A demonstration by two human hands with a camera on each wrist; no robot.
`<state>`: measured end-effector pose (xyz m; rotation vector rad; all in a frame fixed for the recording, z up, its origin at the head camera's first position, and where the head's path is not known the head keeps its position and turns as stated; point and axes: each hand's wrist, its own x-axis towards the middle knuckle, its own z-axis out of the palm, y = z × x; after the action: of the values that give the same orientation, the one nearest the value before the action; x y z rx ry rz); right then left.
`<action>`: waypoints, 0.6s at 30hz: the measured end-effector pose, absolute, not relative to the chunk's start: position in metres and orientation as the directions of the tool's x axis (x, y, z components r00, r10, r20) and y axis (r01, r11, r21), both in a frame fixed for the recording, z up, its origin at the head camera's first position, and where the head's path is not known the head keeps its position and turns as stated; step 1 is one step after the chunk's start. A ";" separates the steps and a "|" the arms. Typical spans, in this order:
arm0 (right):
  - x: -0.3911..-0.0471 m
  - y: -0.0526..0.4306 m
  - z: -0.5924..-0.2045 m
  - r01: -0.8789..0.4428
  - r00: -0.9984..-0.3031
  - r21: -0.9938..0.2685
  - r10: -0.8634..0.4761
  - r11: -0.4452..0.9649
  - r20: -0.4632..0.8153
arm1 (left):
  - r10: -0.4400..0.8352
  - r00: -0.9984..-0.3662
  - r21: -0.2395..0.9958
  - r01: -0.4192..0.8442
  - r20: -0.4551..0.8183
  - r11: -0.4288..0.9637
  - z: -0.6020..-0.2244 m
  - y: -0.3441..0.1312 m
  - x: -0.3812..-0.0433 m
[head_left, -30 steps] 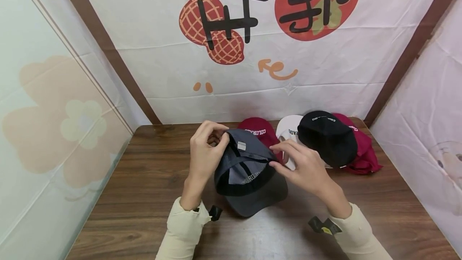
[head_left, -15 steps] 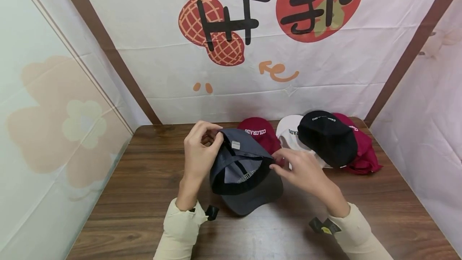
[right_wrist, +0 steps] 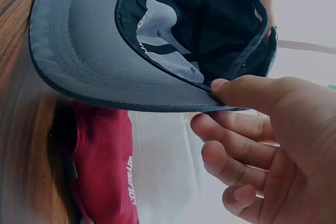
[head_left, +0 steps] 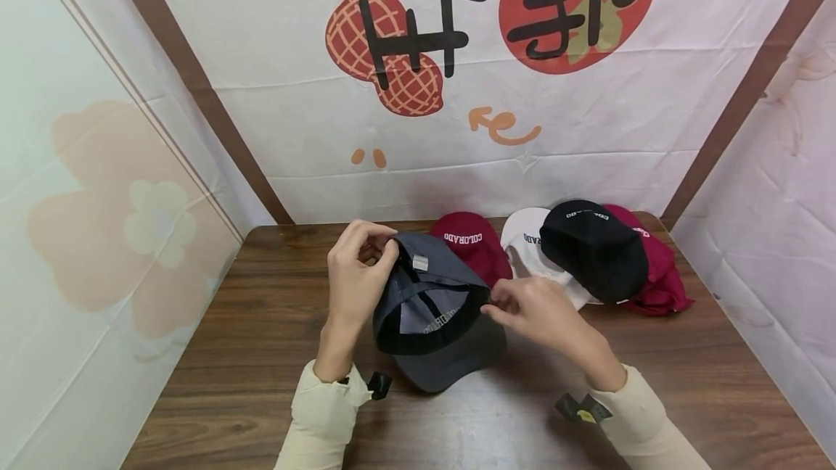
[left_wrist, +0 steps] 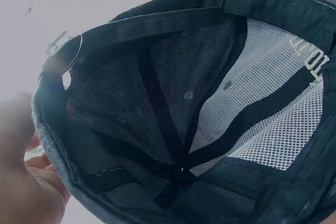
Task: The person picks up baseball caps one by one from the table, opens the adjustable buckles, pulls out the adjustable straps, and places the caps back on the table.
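Note:
A dark grey baseball cap [head_left: 451,365] is held with its opening toward me, its brim low and near the table. My left hand [head_left: 353,278] pinches the upper left of the rim, close to the back strap. On the other side, my right hand [head_left: 548,314] pinches the rim near the brim's end. In the right wrist view, the thumb [right_wrist: 239,92] lies on the inner side of the cap while curled fingers sit beneath. Mesh panels, a seam band and reversed lettering show inside the cap [left_wrist: 163,95] in the left wrist view.
Behind the grey cap lies a maroon cap [head_left: 466,238] lettered COLORADO. To its right are a white cap [head_left: 522,238], a black cap [head_left: 591,256] overlapping it, and another maroon cap [head_left: 662,274]. They sit along the back of the wooden table [head_left: 261,354], before a printed cloth wall [head_left: 294,129].
The grey cap and my left hand have shifted slightly left. My right hand has moved a little down and left along with the rim, its fingers more curled.

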<state>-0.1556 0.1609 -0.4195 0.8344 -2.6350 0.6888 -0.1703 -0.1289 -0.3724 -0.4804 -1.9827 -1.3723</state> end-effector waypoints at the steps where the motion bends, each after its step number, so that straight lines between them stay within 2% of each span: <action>1: -0.156 0.160 -0.420 -0.602 -0.788 -0.350 -0.464 0.717 0.405 | -0.074 -0.708 0.676 0.631 0.702 0.380 -0.372 -0.129 -0.170; 7: -0.157 0.156 -0.422 -0.622 -0.770 -0.346 -0.469 0.703 0.433 | -0.076 -0.711 0.680 0.628 0.699 0.379 -0.372 -0.133 -0.170; 18: -0.161 0.149 -0.418 -0.688 -0.716 -0.407 -0.469 0.601 0.517 | -0.090 -0.677 0.642 0.635 0.730 0.430 -0.369 -0.150 -0.163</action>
<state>-0.1613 0.1493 -0.4177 0.9319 -2.4732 0.8484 -0.1629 -0.1504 -0.3694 -0.4594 -1.9721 -1.2971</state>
